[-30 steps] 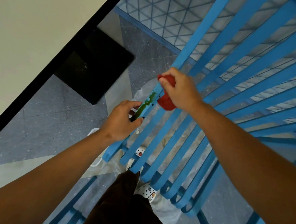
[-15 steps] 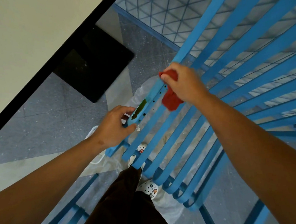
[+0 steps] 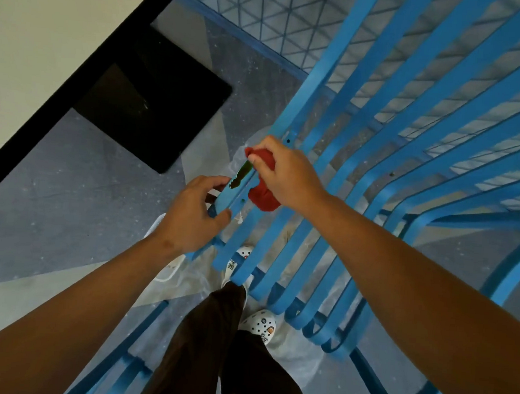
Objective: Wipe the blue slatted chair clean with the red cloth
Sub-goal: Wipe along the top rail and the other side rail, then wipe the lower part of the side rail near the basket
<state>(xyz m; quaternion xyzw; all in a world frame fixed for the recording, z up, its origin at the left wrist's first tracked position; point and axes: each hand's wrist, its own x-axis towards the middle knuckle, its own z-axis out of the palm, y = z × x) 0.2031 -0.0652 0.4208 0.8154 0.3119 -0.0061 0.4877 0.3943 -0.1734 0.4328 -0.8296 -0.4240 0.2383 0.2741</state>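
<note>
Both hands work the outermost slat of the blue painted metal slatted chair (image 3: 387,162). Left hand (image 3: 189,216) grips that flat slat near its lower end, thumb on the top face, fingers curled round the outer edge. Right hand (image 3: 288,174) pinches the bunched red fabric cloth (image 3: 263,197) against the same slat just above the left hand; cloth wraps round the slat, one lump under the fingertips, a bigger soft lump hanging on the inner side. Dark green glossy smear (image 3: 240,174) sits on the slat face between the two hands, touching the cloth's edge. Slats are long, smooth, flat strips, parallel, long axis running from lower left near the person's legs up to upper right, curling under at their lower ends. Small holes show in the gripped slat. Below: speckled grey stone-like floor (image 3: 69,183), crinkled clear plastic sheet (image 3: 300,353), white perforated clogs (image 3: 259,323) with charms, dark brown trousers (image 3: 211,347). Matte black square panel (image 3: 155,97) lies at the base of a cream wall (image 3: 50,13) with black edging.
</note>
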